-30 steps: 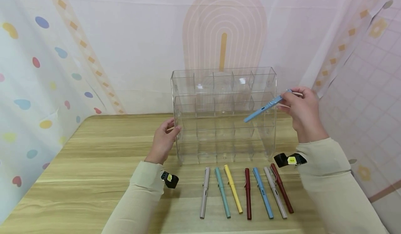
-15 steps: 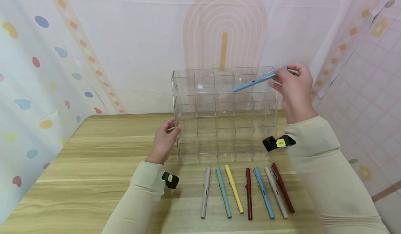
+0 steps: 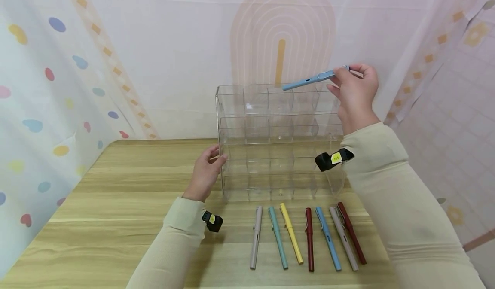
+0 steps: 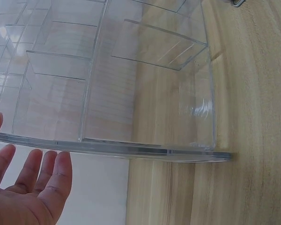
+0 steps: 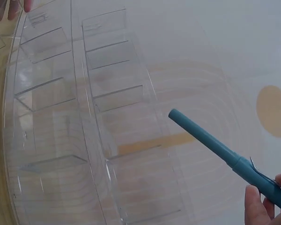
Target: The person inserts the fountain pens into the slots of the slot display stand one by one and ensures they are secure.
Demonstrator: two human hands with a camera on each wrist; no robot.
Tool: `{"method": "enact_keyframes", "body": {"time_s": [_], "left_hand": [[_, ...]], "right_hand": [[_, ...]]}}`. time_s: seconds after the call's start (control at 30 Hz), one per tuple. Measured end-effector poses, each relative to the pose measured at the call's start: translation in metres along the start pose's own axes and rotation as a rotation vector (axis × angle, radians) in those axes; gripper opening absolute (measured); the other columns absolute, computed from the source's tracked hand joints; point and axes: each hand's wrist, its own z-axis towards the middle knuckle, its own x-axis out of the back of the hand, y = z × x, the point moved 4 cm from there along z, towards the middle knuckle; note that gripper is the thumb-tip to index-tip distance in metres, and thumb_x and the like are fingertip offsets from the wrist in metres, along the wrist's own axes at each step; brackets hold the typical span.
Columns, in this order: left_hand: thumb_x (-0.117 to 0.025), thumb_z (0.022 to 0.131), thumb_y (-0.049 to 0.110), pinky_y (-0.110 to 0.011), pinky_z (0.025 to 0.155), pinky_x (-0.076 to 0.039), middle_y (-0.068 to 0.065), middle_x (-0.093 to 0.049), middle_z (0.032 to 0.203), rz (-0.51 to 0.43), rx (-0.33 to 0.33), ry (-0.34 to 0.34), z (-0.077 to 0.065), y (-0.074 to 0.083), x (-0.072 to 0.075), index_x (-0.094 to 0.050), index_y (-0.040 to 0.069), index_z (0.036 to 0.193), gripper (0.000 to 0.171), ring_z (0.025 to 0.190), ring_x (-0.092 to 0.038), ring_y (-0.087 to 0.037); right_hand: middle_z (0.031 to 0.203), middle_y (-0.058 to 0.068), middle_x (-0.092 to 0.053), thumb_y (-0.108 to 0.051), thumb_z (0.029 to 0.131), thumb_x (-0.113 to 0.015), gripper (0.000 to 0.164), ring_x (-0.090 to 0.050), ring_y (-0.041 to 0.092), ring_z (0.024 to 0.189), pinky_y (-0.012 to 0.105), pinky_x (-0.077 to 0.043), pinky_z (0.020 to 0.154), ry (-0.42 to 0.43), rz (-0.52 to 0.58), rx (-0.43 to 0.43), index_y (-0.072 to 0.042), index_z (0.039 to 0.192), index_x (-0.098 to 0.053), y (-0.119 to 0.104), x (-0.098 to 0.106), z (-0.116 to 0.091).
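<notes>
My right hand [image 3: 357, 93] pinches a light blue pen [image 3: 307, 82] by its capped end, near the clip. The pen slants slightly, its free end pointing left at the top rim of a clear tiered pen organizer [image 3: 280, 115]. In the right wrist view the same pen [image 5: 210, 143] appears teal, beside the organizer's upper compartments. At the organizer's left side, my left hand [image 3: 206, 171] holds the side wall, thumb at the front and fingers outside. The left wrist view shows those fingertips [image 4: 61, 164] against the wall's outer face.
On the wooden table [image 3: 116, 211], several capped pens lie in a row before the organizer: a grey pen [image 3: 256, 237], a teal pen [image 3: 278, 237], a yellow pen [image 3: 291, 233], dark red, blue and more. A patterned curtain [image 3: 174, 44] hangs behind.
My right hand has risen and moved left with the blue pen, from the organizer's right side to its top rim. The pen lies flatter. My left hand stays at the organizer's side.
</notes>
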Motion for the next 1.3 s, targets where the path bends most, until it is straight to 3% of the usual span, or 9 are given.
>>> {"method": "enact_keyframes", "body": {"time_s": [0.4,0.6,0.9,1.3], "left_hand": [[-0.053,0.099,0.012,-0.048,0.099,-0.043,-0.021,-0.045,0.14,-0.026,-0.016,-0.02,0.001,-0.001,-0.001,-0.041,0.004,0.143,0.047,0.122,-0.047,-0.031],[-0.053,0.099,0.013,-0.046,0.097,-0.044,-0.019,-0.047,0.139,-0.003,-0.012,-0.014,0.001,-0.001,0.0,-0.041,0.005,0.143,0.047,0.122,-0.048,-0.031],[-0.054,0.098,0.012,-0.048,0.098,-0.044,-0.02,-0.045,0.139,-0.019,-0.005,-0.011,0.001,-0.002,0.0,-0.041,0.005,0.144,0.048,0.122,-0.047,-0.031],[-0.053,0.098,0.009,-0.052,0.099,-0.042,-0.022,-0.044,0.14,-0.026,-0.015,-0.016,0.002,-0.002,-0.001,-0.041,0.004,0.143,0.047,0.122,-0.047,-0.032]], "right_hand": [[0.1,0.003,-0.047,-0.004,0.09,-0.064,0.021,-0.066,0.015,0.087,0.03,-0.055,0.081,0.01,-0.121,-0.01,-0.014,0.094,-0.046,0.016,-0.019,0.003],[0.096,0.002,-0.047,-0.003,0.089,-0.064,0.022,-0.063,0.014,0.083,0.033,-0.054,0.085,-0.021,-0.175,0.011,-0.014,0.093,-0.046,0.028,-0.028,0.003],[0.091,0.002,-0.047,0.001,0.087,-0.065,0.023,-0.059,0.013,0.079,0.035,-0.054,0.084,-0.048,-0.187,0.01,-0.014,0.091,-0.047,0.035,-0.034,0.001],[0.089,0.002,-0.048,0.0,0.088,-0.066,0.022,-0.056,0.011,0.075,0.026,-0.055,0.074,-0.072,-0.212,0.035,-0.013,0.094,-0.049,0.043,-0.035,0.002]]}}
